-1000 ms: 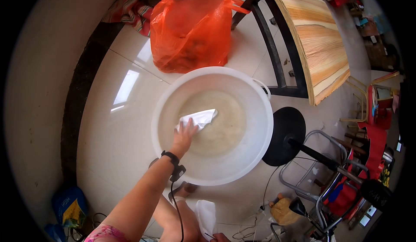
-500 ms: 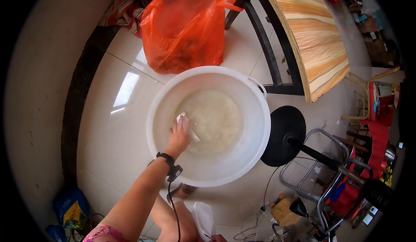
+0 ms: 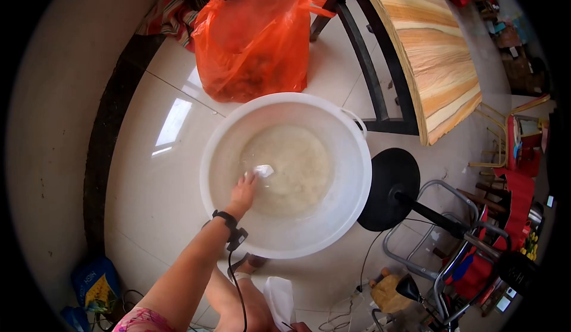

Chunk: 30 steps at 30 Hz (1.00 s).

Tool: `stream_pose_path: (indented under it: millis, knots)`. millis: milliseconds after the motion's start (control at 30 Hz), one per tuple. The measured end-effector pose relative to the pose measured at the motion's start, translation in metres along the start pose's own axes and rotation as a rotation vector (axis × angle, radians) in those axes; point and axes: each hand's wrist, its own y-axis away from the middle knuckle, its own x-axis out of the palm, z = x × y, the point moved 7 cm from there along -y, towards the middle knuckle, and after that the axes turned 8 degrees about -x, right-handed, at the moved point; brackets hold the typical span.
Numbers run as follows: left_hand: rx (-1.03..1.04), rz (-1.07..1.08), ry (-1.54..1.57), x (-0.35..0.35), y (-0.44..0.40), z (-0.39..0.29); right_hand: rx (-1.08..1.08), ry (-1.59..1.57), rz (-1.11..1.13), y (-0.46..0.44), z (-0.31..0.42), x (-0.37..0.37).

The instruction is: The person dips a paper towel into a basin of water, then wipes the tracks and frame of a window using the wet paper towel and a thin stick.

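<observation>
White cloth [image 3: 264, 170], partly hidden, left hand [image 3: 242, 190] touching, right hand [image 3: 301, 327] cut off

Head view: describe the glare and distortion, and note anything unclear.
Head view: bright rectangular glare on the tiled floor, left of the basin; wide-angle bending, with black corners framing the image; same view, the white cloth by the left hand is a pale patch, its folds hard to make out.

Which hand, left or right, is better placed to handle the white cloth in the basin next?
Probably the left: the left hand is inside the basin, its fingertips at the white cloth. The right hand is outside, barely showing at the picture's bottom edge.
</observation>
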Motion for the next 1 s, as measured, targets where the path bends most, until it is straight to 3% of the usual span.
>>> stream_pose_path:
  millis: [67,100,167,200,267,400,467,500,567,733,767,800,933,1000]
  knots:
    - [-0.103,0.424,0.156,0.043,0.007,0.010,0.001,0.006,-0.007,-0.001,-0.001,-0.001]
    - [-0.101,0.420,0.158,0.045,0.007,0.009,0.002,0.004,-0.010,-0.001,-0.001,-0.001]
    - [-0.158,0.617,0.210,0.058,0.019,0.011,0.001,0.002,-0.012,0.000,0.002,-0.001]
    - [-0.159,0.612,0.209,0.041,0.022,0.006,-0.001,-0.015,-0.012,0.002,0.003,0.000]
    - [-0.072,0.430,0.512,-0.007,0.022,-0.018,-0.016,-0.042,-0.011,0.003,0.008,0.003]
    - [0.007,0.211,0.632,-0.063,0.035,-0.031,-0.022,-0.045,0.069,0.013,0.023,0.014]
    - [-0.290,0.599,0.949,-0.075,0.041,-0.033,-0.035,-0.041,0.098,0.016,0.029,0.020]
    - [-0.290,0.580,0.941,-0.090,0.044,-0.036,-0.042,-0.061,0.089,0.020,0.032,0.021]
    - [-0.487,0.750,1.610,-0.108,0.057,-0.051,-0.071,-0.089,0.076,0.021,0.043,0.018]
    - [-0.306,0.663,1.310,-0.169,0.063,-0.084,-0.070,-0.125,0.134,0.026,0.070,0.007]
    - [-0.243,0.661,1.087,-0.189,0.064,-0.093,-0.091,-0.131,0.129,0.030,0.065,0.014]
    - [-0.186,0.658,0.868,-0.205,0.069,-0.104,-0.002,-0.191,0.133,0.038,0.043,0.026]
    - [-0.060,0.400,0.640,-0.260,0.077,-0.137,0.207,-0.178,0.251,0.053,-0.003,0.059]
    - [-0.047,0.567,0.557,-0.275,0.086,-0.154,0.070,-0.078,0.291,0.046,0.042,0.025]
